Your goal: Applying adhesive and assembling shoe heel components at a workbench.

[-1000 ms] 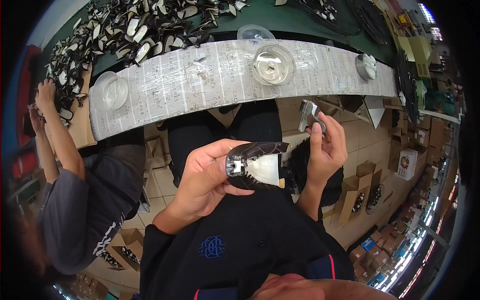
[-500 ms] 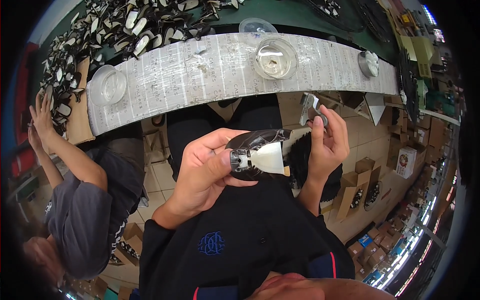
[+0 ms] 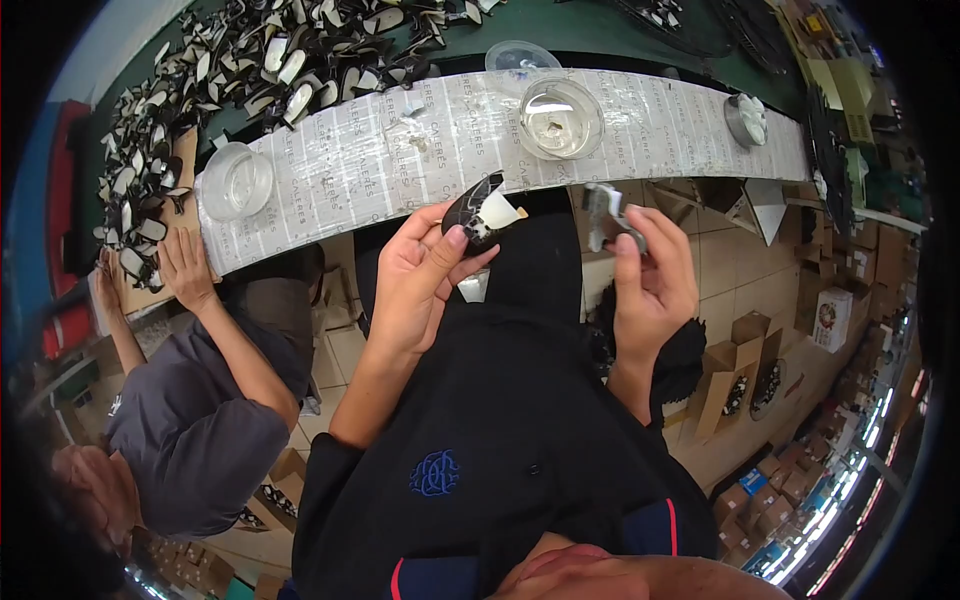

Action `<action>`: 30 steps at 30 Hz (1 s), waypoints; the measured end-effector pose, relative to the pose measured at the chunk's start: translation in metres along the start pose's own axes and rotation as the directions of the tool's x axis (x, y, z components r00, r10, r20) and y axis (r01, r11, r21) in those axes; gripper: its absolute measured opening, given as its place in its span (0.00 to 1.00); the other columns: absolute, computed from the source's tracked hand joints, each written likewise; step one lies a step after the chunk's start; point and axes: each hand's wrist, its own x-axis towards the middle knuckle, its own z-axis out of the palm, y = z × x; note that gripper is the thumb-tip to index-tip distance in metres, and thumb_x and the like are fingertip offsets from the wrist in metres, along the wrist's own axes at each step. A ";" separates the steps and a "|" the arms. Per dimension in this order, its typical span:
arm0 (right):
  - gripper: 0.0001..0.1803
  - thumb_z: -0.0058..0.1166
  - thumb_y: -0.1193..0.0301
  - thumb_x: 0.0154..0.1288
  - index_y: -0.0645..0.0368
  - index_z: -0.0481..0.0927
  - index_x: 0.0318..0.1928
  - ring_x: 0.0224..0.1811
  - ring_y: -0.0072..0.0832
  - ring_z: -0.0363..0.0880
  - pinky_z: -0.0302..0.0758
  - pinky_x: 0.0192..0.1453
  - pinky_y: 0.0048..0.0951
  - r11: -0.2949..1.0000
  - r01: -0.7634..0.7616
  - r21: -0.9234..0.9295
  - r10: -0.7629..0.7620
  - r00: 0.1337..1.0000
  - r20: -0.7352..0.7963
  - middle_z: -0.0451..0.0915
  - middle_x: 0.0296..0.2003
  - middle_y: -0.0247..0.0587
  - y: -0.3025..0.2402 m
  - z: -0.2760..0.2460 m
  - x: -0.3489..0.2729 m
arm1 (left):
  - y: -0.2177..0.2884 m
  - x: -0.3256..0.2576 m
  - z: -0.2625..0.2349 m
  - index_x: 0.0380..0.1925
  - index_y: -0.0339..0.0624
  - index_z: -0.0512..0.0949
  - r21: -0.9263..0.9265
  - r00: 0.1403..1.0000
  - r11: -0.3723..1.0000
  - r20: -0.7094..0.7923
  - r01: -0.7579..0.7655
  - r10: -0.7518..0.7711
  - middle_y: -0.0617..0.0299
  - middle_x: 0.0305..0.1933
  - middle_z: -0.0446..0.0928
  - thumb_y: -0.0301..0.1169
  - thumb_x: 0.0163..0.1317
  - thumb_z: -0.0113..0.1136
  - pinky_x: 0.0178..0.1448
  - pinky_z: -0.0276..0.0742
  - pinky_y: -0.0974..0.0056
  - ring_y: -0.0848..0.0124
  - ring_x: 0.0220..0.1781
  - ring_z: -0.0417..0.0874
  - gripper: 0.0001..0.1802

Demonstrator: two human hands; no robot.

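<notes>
My left hand (image 3: 412, 275) pinches a glossy black shoe heel (image 3: 466, 212) between thumb and fingers. The heel's cream-white face is turned up, and it is held just off the near edge of the bench. My right hand (image 3: 652, 275), lower and to the right, grips a small grey metal-looking tool (image 3: 598, 212) with a pale part on it; its exact kind cannot be made out. A gap separates the heel from the tool.
A bench (image 3: 350, 160) covered in printed paper carries a clear tub (image 3: 237, 182), a clear bowl (image 3: 562, 120) and a small round container (image 3: 746, 120). Behind lies a heap of black shoe heels (image 3: 300, 60). A co-worker's hand (image 3: 186, 268) rests beside the heap. Open cartons (image 3: 738, 375) stand at right.
My left hand has carried the heel forward, away from my body toward the bench. The grey tool has turned slightly in my right hand. The co-worker's hands have shifted on the cardboard.
</notes>
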 end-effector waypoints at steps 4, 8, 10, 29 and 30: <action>0.14 0.63 0.82 0.56 0.64 0.84 0.45 0.37 0.26 0.81 0.79 0.34 0.22 0.999 0.019 0.038 -0.022 0.996 0.083 0.81 0.43 0.45 -0.010 0.008 -0.002 | -0.004 0.001 -0.005 0.55 0.30 0.69 0.010 1.000 1.000 0.018 0.008 -0.008 0.51 0.53 0.78 0.28 0.70 0.53 0.60 0.80 0.57 0.66 0.53 0.81 0.17; 0.15 0.63 0.83 0.55 0.65 0.84 0.44 0.35 0.28 0.81 0.80 0.35 0.23 0.991 0.112 0.069 -0.120 0.983 0.138 0.80 0.43 0.46 -0.013 0.015 -0.004 | -0.008 0.006 -0.007 0.54 0.30 0.70 0.035 0.999 0.999 0.021 0.027 -0.028 0.52 0.52 0.78 0.29 0.70 0.53 0.60 0.80 0.57 0.66 0.54 0.81 0.17; 0.15 0.62 0.83 0.55 0.65 0.83 0.45 0.35 0.28 0.81 0.80 0.34 0.23 0.990 0.125 0.072 -0.134 0.980 0.148 0.80 0.44 0.46 -0.015 0.017 -0.003 | -0.010 0.009 -0.007 0.54 0.30 0.70 0.035 0.999 0.999 0.022 0.031 -0.031 0.52 0.52 0.78 0.29 0.70 0.53 0.60 0.80 0.57 0.66 0.54 0.81 0.17; 0.17 0.52 0.67 0.72 0.65 0.78 0.54 0.41 0.25 0.79 0.80 0.43 0.26 0.954 -0.257 0.154 0.271 0.960 -0.075 0.81 0.44 0.42 0.099 0.014 0.033 | 0.097 -0.020 -0.073 0.52 0.37 0.73 -0.230 0.937 0.908 -0.080 -0.350 0.341 0.58 0.43 0.80 0.36 0.72 0.51 0.44 0.79 0.67 0.74 0.35 0.79 0.16; 0.17 0.52 0.66 0.72 0.65 0.78 0.54 0.41 0.26 0.80 0.80 0.45 0.28 0.946 -0.265 0.186 0.289 0.950 -0.119 0.81 0.44 0.43 0.106 0.014 0.043 | 0.122 -0.030 -0.073 0.60 0.37 0.69 -0.204 0.906 0.884 -0.057 -0.421 0.419 0.61 0.43 0.78 0.39 0.72 0.50 0.44 0.76 0.72 0.78 0.34 0.74 0.22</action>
